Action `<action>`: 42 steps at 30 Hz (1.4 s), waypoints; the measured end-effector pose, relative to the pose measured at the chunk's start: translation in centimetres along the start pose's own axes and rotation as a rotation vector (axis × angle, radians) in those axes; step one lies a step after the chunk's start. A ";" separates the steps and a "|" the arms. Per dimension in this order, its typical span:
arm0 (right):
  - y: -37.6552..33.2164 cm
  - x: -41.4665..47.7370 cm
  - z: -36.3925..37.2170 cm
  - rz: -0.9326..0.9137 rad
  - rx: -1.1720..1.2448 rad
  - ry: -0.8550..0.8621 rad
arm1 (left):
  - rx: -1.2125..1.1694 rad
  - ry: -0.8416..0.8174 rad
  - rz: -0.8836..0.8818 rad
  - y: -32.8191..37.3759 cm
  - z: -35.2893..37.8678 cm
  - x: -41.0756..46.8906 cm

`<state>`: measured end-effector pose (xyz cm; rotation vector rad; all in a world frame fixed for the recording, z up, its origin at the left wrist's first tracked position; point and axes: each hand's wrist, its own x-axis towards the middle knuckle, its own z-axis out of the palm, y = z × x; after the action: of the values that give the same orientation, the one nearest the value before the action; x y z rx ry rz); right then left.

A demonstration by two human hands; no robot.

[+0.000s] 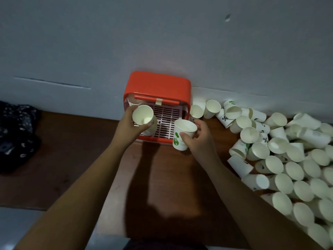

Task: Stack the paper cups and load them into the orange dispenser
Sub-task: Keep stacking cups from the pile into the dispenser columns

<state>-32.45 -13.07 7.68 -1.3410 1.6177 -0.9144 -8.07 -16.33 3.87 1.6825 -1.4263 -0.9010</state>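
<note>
step: stacking, judged early | left grip (132, 126) holds a paper cup (142, 115) before the orange dispenser (158, 85) | right grip (197, 140) holds a green-printed cup (185, 126) | next: nest them, mouths aligned | loose cups (288, 159) heaped on bench (72, 150)

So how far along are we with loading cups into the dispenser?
Early on. Done: no stack is visible inside the orange dispenser. In hand: the left hand grips a first cup, and the right hand grips a second cup; they are not yet nested. Left: the big loose pile of cups to the right.
</note>
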 end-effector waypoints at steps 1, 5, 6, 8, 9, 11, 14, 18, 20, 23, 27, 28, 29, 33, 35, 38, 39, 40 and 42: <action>0.0 0.0 0.1 0.010 -0.020 0.008 | 0.048 -0.021 0.013 -0.7 0.4 0.4; 0.0 0.0 0.6 0.032 -0.094 0.054 | 0.134 -0.112 0.006 -2.5 1.7 1.4; -0.1 0.1 0.8 0.028 -0.126 0.067 | 0.126 -0.137 0.000 -2.7 1.9 1.6; -0.4 0.6 1.2 0.022 -0.178 0.078 | 0.103 -0.172 0.011 -3.1 2.2 2.1; -0.7 1.0 1.5 0.023 -0.187 0.076 | 0.090 -0.194 0.023 -3.3 2.2 2.3; -1.4 1.8 2.2 0.025 -0.158 0.076 | 0.045 -0.242 0.019 -3.7 2.1 2.4; -2.7 2.8 3.7 -0.013 -0.028 0.058 | -0.029 -0.281 0.013 -4.1 1.7 2.3; -3.5 4.1 6.4 -0.117 0.040 0.001 | -0.113 -0.332 -0.018 -5.1 0.7 2.2; -3.2 4.4 7.8 -0.155 0.001 -0.012 | -0.091 -0.335 -0.043 -5.9 0.4 2.2; -2.3 4.4 9.5 -0.235 -0.108 -0.009 | -0.208 -0.308 -0.101 -6.4 0.3 2.0; -1.9 4.4 11.3 -0.263 -0.198 0.038 | -0.433 -0.220 -0.213 -4.9 0.0 1.5; -1.8 4.4 11.6 -0.273 -0.219 0.047 | -0.448 -0.218 -0.218 -4.8 -0.1 1.4; -1.6 4.5 11.8 -0.275 -0.249 0.045 | -0.464 -0.222 -0.222 -4.8 -0.1 1.4; -0.4 4.6 11.9 -0.267 -0.342 0.014 | -0.431 -0.266 -0.191 -4.9 -0.3 1.3; 0.0 4.9 11.9 -0.256 -0.374 0.020 | -0.402 -0.294 -0.163 -4.9 -0.1 1.5; 0.6 5.3 11.5 -0.145 -0.378 -0.078 | -0.357 -0.313 -0.125 -5.2 0.5 1.9; 0.9 5.5 11.3 -0.101 -0.379 -0.129 | -0.327 -0.313 -0.100 -5.3 0.7 2.0; 1.0 5.6 11.1 -0.082 -0.384 -0.160 | -0.296 -0.310 -0.076 -5.4 0.8 2.1; 1.3 5.9 10.8 -0.076 -0.393 -0.178 | -0.255 -0.308 -0.050 -5.6 0.9 2.3</action>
<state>-23.55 -18.95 1.40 -1.7092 1.6699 -0.5143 -5.89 -18.08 -1.58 1.4386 -1.3988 -1.3563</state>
